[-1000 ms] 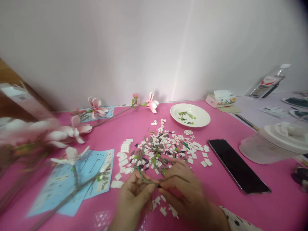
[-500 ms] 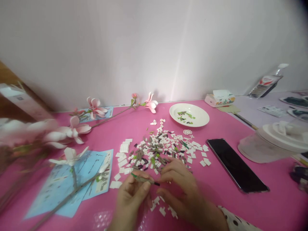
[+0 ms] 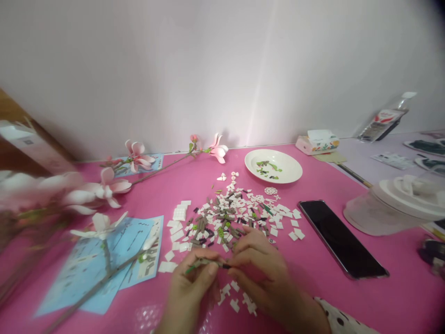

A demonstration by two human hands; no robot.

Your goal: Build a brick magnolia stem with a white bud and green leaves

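Observation:
My left hand (image 3: pixel 194 283) pinches a thin grey-brown piece (image 3: pixel 206 261) with a green end at its left and a dark tip at its right. The fingertips of my right hand (image 3: pixel 259 273) are closed on that dark tip. Just beyond my hands lies a loose pile of small white, grey, dark and lime-green bricks (image 3: pixel 225 215). Several small white pieces (image 3: pixel 234 305) lie between my wrists on the pink surface (image 3: pixel 139 287).
Blue printed sheets (image 3: pixel 104 260) and magnolia branches (image 3: pixel 100 280) lie at the left. Behind the pile is a white plate (image 3: pixel 292 170) with green bits. To the right are a black phone (image 3: pixel 342 236), a lidded container (image 3: pixel 375 211), a tissue pack (image 3: pixel 318 141) and a bottle (image 3: pixel 382 123).
The fingers of my right hand have closed on the dark tip of the piece. Its green end has tilted downward in my left hand.

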